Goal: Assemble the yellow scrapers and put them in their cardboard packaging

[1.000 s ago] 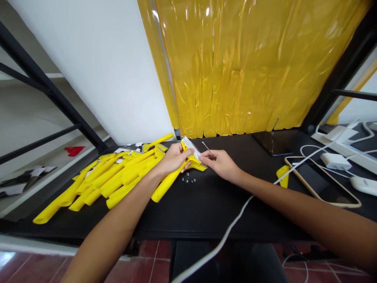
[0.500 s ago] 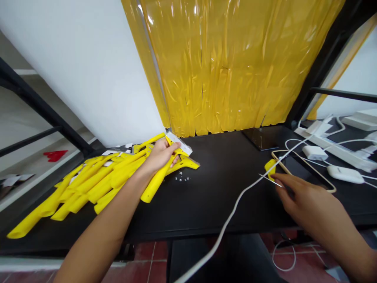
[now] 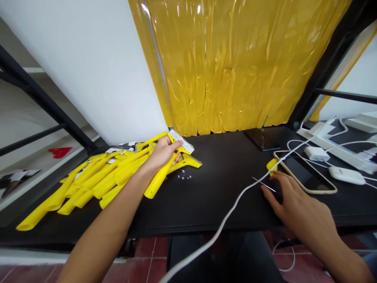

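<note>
My left hand (image 3: 166, 151) is closed around a yellow scraper (image 3: 160, 179) whose metal blade plate points away from me. Another yellow scraper (image 3: 191, 161) lies just beneath it. Several small screws and nuts (image 3: 184, 176) are scattered on the black table to the right of this hand. At the right, my right hand (image 3: 297, 200) rests low over the table, thumb and fingers apart. Between them lies a screwdriver (image 3: 263, 184), its thin metal shaft pointing left and its dark handle partly hidden. The fingertips are beside a small yellow object (image 3: 271, 166), its kind unclear.
A pile of yellow scraper handles (image 3: 97, 177) covers the table's left side. A phone (image 3: 306, 173), a dark tablet-like slab (image 3: 265, 138), a white charger (image 3: 316, 153) and a power strip (image 3: 341, 147) are at right. A white cable (image 3: 224, 224) crosses the front edge.
My right hand has opened around the screwdriver, with the thumb moving left, away from the fingers. The screwdriver has shifted slightly left. My left hand keeps its hold on the scraper.
</note>
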{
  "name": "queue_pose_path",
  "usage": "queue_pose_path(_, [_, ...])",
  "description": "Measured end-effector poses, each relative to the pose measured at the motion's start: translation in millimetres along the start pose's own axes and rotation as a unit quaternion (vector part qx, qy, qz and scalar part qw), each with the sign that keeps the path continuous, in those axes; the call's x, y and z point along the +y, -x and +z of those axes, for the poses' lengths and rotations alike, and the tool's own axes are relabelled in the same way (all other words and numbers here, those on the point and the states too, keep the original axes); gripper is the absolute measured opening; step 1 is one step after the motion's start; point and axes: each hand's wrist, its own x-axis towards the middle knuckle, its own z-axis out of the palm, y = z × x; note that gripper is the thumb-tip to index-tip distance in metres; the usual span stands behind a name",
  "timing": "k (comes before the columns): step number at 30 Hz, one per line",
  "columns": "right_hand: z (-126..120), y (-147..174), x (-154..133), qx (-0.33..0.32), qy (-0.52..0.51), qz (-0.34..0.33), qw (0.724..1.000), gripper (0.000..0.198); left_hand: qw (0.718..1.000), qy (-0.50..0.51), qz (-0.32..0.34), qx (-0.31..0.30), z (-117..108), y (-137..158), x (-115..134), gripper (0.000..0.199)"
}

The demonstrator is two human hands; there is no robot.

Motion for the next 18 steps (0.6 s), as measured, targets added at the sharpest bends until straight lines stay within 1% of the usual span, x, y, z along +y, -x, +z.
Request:
queue_pose_path(2, [-1.2, 3.9, 0.7, -0.007, -0.002, 0.008, 1.000, 0.041, 1.000, 0.001, 0.004, -0.007, -1.1, 0.0, -0.1, 0.015])
queue_pose_path(4, [-1.7, 2.2, 0.1, -0.021, -0.004, -0.009, 1.000, 0.036, 1.000, -0.003, 0.011, -0.015, -2.5, -0.1, -0.7, 0.017])
queue_pose_path(6, [-1.3, -4.3, -2.3, -0.029, -0.003, -0.028, 0.999, 0.036, 1.000, -0.007, 0.016, -0.018, -3.9, -0.3, -1.4, 0.017])
queue_pose_path(8, [-0.2, -13.0, -5.8, -0.031, 0.005, -0.035, 0.999, 0.039, 1.000, -0.004, 0.015, -0.019, -4.9, -0.3, -1.9, 0.018])
queue_pose_path(12, [2.5, -25.4, -12.0, -0.032, 0.022, -0.015, 0.999, 0.046, 1.000, -0.001, 0.019, -0.018, -5.7, 0.0, -1.6, 0.019])
queue_pose_path(16, [2.9, -18.2, -13.2, -0.014, 0.037, 0.010, 0.999, 0.059, 1.000, -0.008, 0.025, -0.016, -5.9, 0.3, -1.5, 0.020])
queue_pose_path(18, [1.8, -9.2, -12.3, -0.014, 0.039, 0.013, 0.999, 0.059, 0.999, -0.009, 0.027, -0.015, -6.2, 0.3, -1.8, 0.021])
